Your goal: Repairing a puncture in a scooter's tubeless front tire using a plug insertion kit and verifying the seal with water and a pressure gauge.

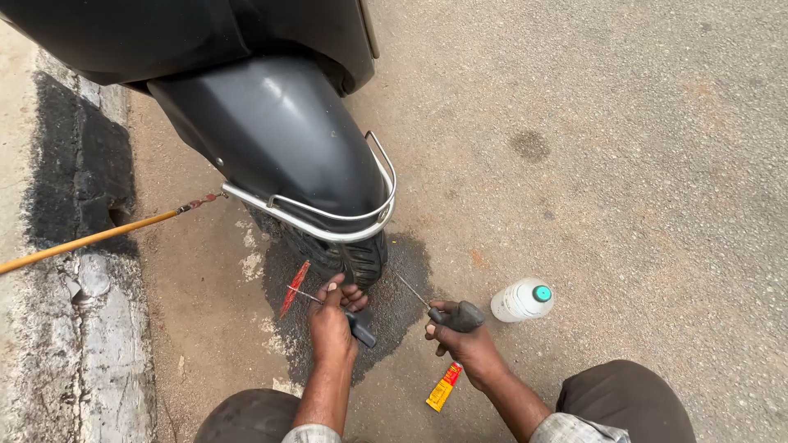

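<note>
A dark grey scooter's front mudguard point(279, 131) with a chrome guard rail point(328, 226) hangs over the black front tyre point(353, 258). My left hand point(332, 324) grips a black-handled tool point(359, 330) whose thin metal shaft carries a red rubber strip point(294, 289), close to the tyre's tread. My right hand point(460, 336) holds a second black-handled tool point(464, 316); its thin metal spike point(410, 289) points toward the tyre. Both hands sit just below the tyre over a wet patch point(394, 303) of ground.
A white plastic bottle with a green cap point(522, 299) lies on the pavement at the right. A small yellow and red tube point(444, 386) lies between my knees. An orange hose point(90, 239) runs in from the left. A rough kerb point(82, 328) borders the left side.
</note>
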